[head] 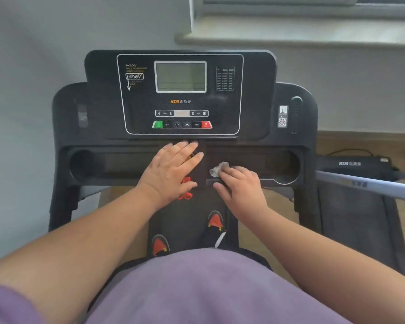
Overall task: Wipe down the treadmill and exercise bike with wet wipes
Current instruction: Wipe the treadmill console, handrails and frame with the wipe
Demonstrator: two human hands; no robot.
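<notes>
The black treadmill console (180, 94) fills the middle of the view, with a grey screen and a row of buttons. Below it runs a tray shelf (126, 162) with cup holders at both ends. My left hand (171, 169) lies flat with straight fingers on the shelf's centre panel. Just to its right, my right hand (240, 185) presses a crumpled white wet wipe (218, 169) onto the shelf, fingers curled over the wipe. A red safety clip (186, 188) hangs below my left hand, partly hidden.
I stand on the treadmill belt (187, 220) in red and black shoes. A grey handrail (365, 185) slants across the right side. A second black machine part (351, 163) lies on the wooden floor to the right. A wall and a window sill (290, 36) are behind.
</notes>
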